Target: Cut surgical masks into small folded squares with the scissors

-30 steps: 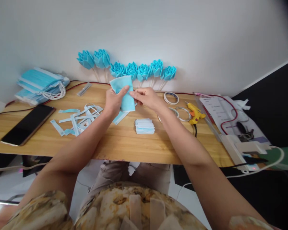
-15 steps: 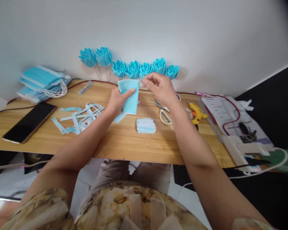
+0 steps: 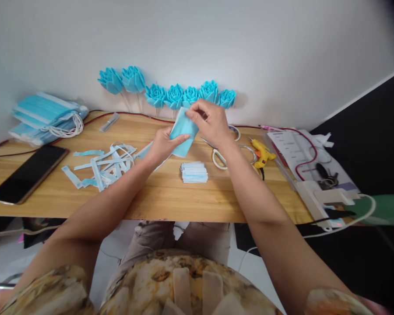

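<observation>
A light-blue rectangle of face-mask fabric point(image 3: 183, 131) is held up over the table between both hands. My left hand point(image 3: 166, 146) is closed on its lower left side, with the thumb lying across its face. At its upper right edge, my right hand point(image 3: 212, 120) pinches the fabric between thumb and fingers. Below the hands lies a small stack of folded pale-blue mask pieces point(image 3: 194, 172). Scissors with white handles point(image 3: 219, 159) rest just under my right hand, partly hidden by it. Loose cut mask strips point(image 3: 105, 164) lie in a heap left of my left hand.
Several blue fabric flowers on sticks point(image 3: 156, 95) lean against the wall. Face masks point(image 3: 46, 114) are piled at the back left, near a phone point(image 3: 28, 174). To the right are a yellow glue gun point(image 3: 262, 153), papers point(image 3: 302, 153), keys point(image 3: 326, 175) and a power strip point(image 3: 318, 205).
My right hand has come left onto the fabric's upper edge and now pinches it. The fabric has tilted to the right. The whole view has shifted slightly.
</observation>
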A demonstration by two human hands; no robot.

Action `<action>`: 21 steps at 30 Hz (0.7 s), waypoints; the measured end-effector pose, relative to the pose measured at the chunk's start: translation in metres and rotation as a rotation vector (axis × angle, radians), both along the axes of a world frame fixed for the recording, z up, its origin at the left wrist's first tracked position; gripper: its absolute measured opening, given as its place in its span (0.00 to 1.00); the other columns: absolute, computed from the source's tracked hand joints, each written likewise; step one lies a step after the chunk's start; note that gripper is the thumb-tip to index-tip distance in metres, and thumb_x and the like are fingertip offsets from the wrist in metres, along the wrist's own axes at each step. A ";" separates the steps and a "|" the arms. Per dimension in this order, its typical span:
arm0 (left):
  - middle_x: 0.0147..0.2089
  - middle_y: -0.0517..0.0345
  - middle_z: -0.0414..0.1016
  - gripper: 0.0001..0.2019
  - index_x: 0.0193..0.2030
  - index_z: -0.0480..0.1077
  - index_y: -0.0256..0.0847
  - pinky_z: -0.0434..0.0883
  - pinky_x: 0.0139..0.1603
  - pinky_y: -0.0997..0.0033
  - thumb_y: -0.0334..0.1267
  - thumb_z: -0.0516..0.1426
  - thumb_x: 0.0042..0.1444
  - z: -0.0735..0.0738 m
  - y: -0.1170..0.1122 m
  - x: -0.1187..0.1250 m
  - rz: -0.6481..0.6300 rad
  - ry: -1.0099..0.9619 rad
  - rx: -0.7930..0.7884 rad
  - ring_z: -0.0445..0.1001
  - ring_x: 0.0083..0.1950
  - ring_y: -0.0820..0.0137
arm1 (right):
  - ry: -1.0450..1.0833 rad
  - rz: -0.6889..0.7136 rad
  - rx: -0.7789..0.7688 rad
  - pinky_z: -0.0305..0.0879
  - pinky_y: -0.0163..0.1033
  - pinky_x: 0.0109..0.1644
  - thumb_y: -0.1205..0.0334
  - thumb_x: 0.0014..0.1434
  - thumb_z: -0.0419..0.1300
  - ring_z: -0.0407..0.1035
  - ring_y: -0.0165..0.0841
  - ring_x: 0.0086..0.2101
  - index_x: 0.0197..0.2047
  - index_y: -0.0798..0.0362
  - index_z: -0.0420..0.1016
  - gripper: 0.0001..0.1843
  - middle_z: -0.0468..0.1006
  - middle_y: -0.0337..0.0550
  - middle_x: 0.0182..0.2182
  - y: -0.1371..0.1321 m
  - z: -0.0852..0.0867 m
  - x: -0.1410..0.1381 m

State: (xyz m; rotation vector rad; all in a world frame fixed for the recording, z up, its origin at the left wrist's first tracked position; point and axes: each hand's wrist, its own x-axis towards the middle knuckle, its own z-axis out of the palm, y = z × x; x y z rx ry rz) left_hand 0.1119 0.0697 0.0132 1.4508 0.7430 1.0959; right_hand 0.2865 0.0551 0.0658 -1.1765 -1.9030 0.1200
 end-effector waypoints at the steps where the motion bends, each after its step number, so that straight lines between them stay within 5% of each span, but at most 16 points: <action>1: 0.23 0.62 0.65 0.22 0.25 0.70 0.39 0.58 0.24 0.73 0.54 0.71 0.42 0.000 0.000 0.000 -0.008 0.021 0.000 0.60 0.24 0.76 | 0.006 -0.021 0.014 0.62 0.40 0.43 0.45 0.72 0.53 0.66 0.32 0.35 0.36 0.50 0.72 0.20 0.72 0.38 0.31 0.000 0.002 0.005; 11: 0.20 0.64 0.57 0.25 0.21 0.63 0.40 0.49 0.25 0.72 0.57 0.68 0.45 0.000 0.000 -0.004 -0.073 0.179 0.049 0.52 0.23 0.78 | 0.022 -0.135 0.064 0.67 0.40 0.42 0.32 0.69 0.48 0.67 0.32 0.34 0.39 0.49 0.71 0.28 0.70 0.37 0.28 -0.005 0.012 0.028; 21: 0.22 0.63 0.63 0.25 0.23 0.66 0.39 0.58 0.29 0.71 0.59 0.68 0.48 -0.005 0.008 -0.009 -0.194 0.276 0.181 0.61 0.26 0.74 | -0.007 -0.134 0.071 0.68 0.40 0.42 0.31 0.68 0.49 0.68 0.31 0.32 0.39 0.51 0.75 0.30 0.70 0.37 0.28 -0.003 0.013 0.036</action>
